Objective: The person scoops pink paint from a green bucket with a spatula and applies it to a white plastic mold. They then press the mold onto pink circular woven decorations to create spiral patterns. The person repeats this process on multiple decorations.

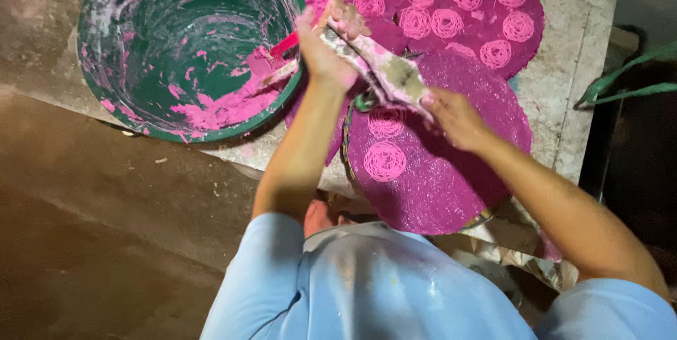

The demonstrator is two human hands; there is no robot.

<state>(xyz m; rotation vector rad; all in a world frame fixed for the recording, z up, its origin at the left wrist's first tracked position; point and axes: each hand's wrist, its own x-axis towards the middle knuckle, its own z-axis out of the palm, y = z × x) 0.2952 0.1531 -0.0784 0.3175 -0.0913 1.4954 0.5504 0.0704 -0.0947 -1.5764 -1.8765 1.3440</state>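
Left hand closed in a full grip around the upper end of a paste-smeared piping bag, fingers curled tight over its gathered top; right hand pinching the lower end of the bag near the nozzle, fingertips together on it, the tip itself too smeared to make out. Bag held tilted, upper end toward the green basin, lower end just above the near round purple mat; two pale pink coils lying on that mat, just beside the nozzle end. Further mat behind, covered with rows of similar coils, partly overlapped by the near mat. Basin touching the mats' left edge, streaked inside with pink batter; red-handled tool resting against its rim. All carried on a worn concrete tabletop.

Likely faults, as judgement only: slippery paste on the bag loosening either grip, dropping the bag onto finished coils; uneven squeeze from the left hand breaking the thread or blobbing it; nozzle drifting into a neighbouring coil; near mat, overhanging the tabletop edge, tipping under downward pressure.
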